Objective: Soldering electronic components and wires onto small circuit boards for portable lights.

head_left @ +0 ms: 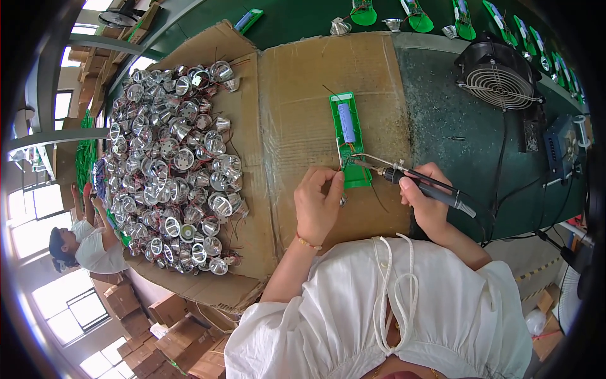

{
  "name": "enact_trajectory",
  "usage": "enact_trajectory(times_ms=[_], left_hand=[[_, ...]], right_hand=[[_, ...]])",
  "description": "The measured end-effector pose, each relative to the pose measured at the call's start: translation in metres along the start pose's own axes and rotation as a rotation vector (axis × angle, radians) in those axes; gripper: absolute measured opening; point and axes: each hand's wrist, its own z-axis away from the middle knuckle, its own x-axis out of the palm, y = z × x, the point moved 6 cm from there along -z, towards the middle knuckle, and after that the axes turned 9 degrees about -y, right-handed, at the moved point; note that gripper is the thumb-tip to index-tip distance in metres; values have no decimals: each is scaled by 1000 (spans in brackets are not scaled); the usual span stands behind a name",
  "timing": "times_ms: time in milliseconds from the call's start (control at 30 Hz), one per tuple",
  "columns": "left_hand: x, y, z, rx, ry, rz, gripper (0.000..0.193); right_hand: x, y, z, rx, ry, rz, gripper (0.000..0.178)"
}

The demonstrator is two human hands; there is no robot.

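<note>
On the cardboard mat lies an open green plastic housing, with a purple cylindrical battery and a small circuit board inside. My right hand grips a soldering iron, its tip over the board. A thin curved metal tube runs along the iron and ends near the same spot. At the housing's left edge, my left hand is closed in a pinch by the board. What its fingertips hold is too small to name. Just below them a small shiny piece shows, partly hidden by the thumb.
Left of the mat, a cardboard box holds a heap of silver lamp reflectors with wires. A black fan and a blue device stand right. More green housings line the far side. Another person is at left.
</note>
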Motion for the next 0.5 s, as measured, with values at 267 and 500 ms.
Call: enact_trajectory(times_ms=[267, 500], left_hand=[[1, -2, 0, -6, -4, -5, 12], [0, -1, 0, -15, -7, 14, 12]], right_hand=[[0, 1, 0, -19, -7, 21, 15], [-8, -3, 7, -8, 55, -14, 18]])
